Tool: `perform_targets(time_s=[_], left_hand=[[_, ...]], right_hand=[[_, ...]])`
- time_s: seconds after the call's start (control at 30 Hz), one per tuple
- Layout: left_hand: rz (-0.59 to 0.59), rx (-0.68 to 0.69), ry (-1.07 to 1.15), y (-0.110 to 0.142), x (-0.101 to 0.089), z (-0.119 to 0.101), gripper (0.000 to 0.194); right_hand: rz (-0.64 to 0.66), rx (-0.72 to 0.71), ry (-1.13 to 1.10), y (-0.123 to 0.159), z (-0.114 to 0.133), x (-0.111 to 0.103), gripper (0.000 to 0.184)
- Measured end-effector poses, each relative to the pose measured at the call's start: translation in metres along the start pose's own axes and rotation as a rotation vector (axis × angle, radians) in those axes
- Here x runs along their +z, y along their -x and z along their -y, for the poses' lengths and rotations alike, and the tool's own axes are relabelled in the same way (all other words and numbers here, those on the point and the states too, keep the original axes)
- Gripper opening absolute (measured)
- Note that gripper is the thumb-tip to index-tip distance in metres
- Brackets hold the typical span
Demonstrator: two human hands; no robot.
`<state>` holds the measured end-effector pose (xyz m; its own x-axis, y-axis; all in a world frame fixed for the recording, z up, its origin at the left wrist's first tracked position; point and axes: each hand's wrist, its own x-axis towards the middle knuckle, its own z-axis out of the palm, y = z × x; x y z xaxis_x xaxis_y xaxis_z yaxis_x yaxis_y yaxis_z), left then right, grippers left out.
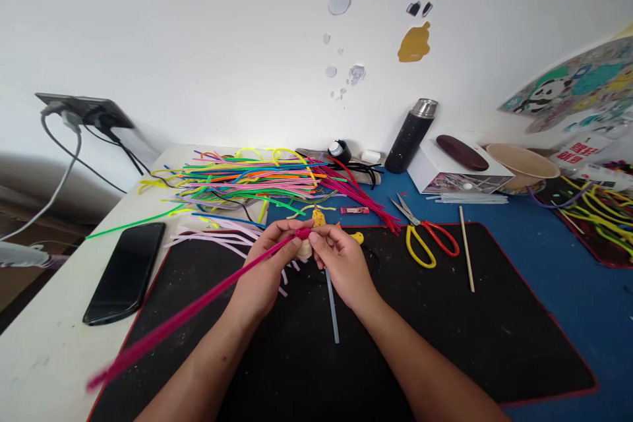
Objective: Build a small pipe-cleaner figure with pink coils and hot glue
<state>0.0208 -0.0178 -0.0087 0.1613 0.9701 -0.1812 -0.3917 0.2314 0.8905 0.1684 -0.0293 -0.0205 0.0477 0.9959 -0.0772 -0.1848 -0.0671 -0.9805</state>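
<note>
A magenta pipe cleaner [198, 300] runs from my fingers down to the lower left, its far end slightly blurred. Its upper end is bunched into a small tight coil between my two hands. My left hand [264, 270] is closed, pinching the stem beside the coil. With thumb and fingers pressed together, my right hand [341, 260] grips the coil from the other side. A pale lump shows just under the coil, partly hidden by my fingers. Behind my hands is a yellow object [319, 216], mostly covered. A translucent glue stick [333, 310] reaches out below my right hand.
Many coloured pipe cleaners [247, 178] are heaped at the back. Scissors [420, 231] and a wooden stick [467, 247] lie to the right on the black mat [494, 343]. A phone [126, 271] is at left; a black flask [411, 135] and white box [459, 168] stand against the wall.
</note>
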Motion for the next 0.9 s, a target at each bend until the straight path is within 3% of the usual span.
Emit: perform_targets(time_s=[0.47, 0.9], left_hand=[[0.041, 0.04, -0.06, -0.0013, -0.0048, 0.0052, 0.031], [0.138, 0.032, -0.077, -0.0005, -0.0079, 0.0057, 0.029]], right_hand=[[0.055, 0.083, -0.039, 0.003, -0.0006, 0.0014, 0.049], [0.015, 0.178, -0.156, 0.0059, 0.0038, 0.0035, 0.041]])
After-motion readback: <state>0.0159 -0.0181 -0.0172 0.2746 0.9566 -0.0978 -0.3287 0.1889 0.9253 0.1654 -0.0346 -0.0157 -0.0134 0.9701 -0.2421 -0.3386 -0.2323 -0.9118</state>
